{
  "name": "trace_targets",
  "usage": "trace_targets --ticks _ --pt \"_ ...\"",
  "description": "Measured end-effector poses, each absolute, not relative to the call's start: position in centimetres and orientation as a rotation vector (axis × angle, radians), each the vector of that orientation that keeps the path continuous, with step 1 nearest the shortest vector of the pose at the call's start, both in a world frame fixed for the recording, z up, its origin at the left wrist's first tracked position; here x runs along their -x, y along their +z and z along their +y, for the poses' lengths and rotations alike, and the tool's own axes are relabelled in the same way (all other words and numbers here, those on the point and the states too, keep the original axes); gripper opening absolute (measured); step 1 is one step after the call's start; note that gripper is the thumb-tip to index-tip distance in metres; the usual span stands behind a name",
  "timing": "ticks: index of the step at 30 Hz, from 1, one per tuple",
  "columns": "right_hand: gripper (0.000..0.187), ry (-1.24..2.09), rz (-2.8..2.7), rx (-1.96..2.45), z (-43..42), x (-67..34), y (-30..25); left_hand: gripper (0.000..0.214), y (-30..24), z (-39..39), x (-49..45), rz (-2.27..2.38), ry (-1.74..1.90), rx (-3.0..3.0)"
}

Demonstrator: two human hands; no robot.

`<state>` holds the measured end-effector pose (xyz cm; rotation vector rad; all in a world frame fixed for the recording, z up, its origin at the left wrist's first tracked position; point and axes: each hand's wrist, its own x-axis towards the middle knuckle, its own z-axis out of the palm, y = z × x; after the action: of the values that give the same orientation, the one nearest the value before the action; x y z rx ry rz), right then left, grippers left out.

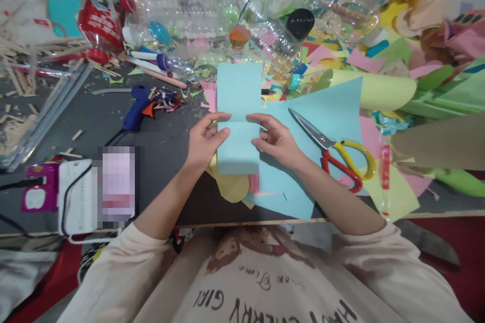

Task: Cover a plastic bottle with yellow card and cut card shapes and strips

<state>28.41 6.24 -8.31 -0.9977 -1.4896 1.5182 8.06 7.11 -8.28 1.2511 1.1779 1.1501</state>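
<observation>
Matte, creased, rect. blue paper strip (238, 92) is pinched at opp. edges by L grip (204, 141) & R grip (279, 140); steel-bladed scissors (324, 143) are laid nearby.

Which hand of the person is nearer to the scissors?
Right. The right hand touches the blue strip, left of the scissors; the left hand is farther, at the strip's left side.

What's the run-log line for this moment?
strip: light blue, creased | left hand: holds left edge | right hand: holds right edge | scissors: on blue sheet, untouched | glue gun: untouched
</observation>
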Motion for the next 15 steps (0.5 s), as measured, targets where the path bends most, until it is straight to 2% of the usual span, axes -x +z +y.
trace_targets --ticks 5,8,10,15 --pt "0.054 1.642 -1.544 0.983 6.5 -28.6 -8.3 0.017 -7.7 7.1 -8.0 1.173 1.091 -1.377" --pt "0.053 1.588 -1.622 1.021 6.4 -28.5 -7.8 0.015 -7.4 7.1 -8.0 1.181 1.04 -1.417" --pt "0.047 1.414 -1.687 1.122 5.9 -28.7 -6.4 0.019 -7.4 7.0 -8.0 1.193 1.02 -1.411" --pt "0.029 0.54 -1.784 1.489 1.9 -32.8 -0.8 0.024 -7.7 7.1 -8.0 1.191 1.02 -1.42"
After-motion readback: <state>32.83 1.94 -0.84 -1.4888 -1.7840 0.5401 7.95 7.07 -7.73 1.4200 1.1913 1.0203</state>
